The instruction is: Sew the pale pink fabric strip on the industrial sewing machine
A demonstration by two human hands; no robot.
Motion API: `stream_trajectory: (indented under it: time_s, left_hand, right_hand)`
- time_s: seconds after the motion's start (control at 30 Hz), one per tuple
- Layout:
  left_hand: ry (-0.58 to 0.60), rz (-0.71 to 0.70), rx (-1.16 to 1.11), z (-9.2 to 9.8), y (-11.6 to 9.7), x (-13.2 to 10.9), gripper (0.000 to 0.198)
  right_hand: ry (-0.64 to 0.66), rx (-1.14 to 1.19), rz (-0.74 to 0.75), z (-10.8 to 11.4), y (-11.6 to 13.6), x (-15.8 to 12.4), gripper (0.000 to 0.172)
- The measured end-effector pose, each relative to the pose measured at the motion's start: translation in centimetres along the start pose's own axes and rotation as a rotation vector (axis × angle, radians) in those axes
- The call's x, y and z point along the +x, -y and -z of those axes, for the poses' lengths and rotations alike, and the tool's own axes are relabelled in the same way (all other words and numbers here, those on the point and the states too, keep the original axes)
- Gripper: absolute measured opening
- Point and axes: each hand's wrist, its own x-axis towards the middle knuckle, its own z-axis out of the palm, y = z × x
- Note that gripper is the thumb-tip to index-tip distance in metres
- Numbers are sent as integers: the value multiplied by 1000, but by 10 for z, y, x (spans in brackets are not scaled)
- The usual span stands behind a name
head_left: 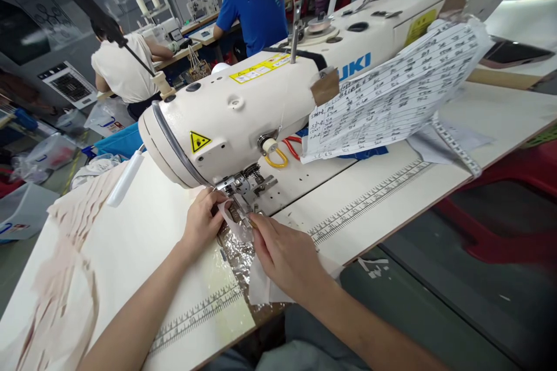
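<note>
Head view, workpiece: a pale fabric piece (237, 227) is found at the front of the presser-foot assembly (244, 186), between the two hands; its far edge is hidden by metal parts, and the needle point cannot be made out.
Left hand: at the fabric's left edge, the left hand (201, 219) is curled, with the cloth apparently pinched between thumb and forefinger, presumably so that the edge is steadied.
Right hand: the right hand (287, 252) is placed opposite, fingers pressed together and tips close to the foot; whether cloth is gripped or merely pressed cannot be told. Control from both sides is judged to be served by this placement.
Bed surface: shiny clear film (241, 258) is seen beneath the work, probably laid so that cloth slides freely.
Machine: the white sewing machine (213, 122) is set across the table (143, 237), its head above the hands.
Measuring marks: printed ruler strips (369, 200) are fixed along the tabletop, presumably for checking lengths within reach.
Paperwork: a handwritten sheet (383, 98) is propped against the machine arm, likely for easy reading.
Left side: layered pale cloth (65, 278) is laid on the tabletop, well apart from the foot.
Background: two co-workers (256, 17) are seated at other stations.
</note>
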Motion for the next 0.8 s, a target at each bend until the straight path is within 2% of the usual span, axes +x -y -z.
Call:
stream_trajectory:
  time_s: [0.17, 0.33, 0.5, 0.63, 0.73, 0.8]
  left_hand:
    - [-10, -27, 4, 2, 0, 0, 14]
    - [-50, -243, 148, 3, 0, -2, 10]
    - [28, -378, 229, 7, -4, -1, 18]
    - [145, -341, 185, 19, -12, -2, 20]
    - [282, -301, 226, 25, -20, -4, 31]
    - [319, -263, 280, 25, -27, -7, 34]
  right_hand:
    - [10, -13, -11, 0, 0, 0, 26]
    - [24, -30, -21, -2, 3, 4, 25]
    - [8, -47, -37, -2, 4, -1, 28]
    - [-18, 141, -32, 14, 0, -32, 22]
    - [81, 413, -11, 34, -5, -67, 22]
    - [139, 485, -32, 47, -8, -90, 26]
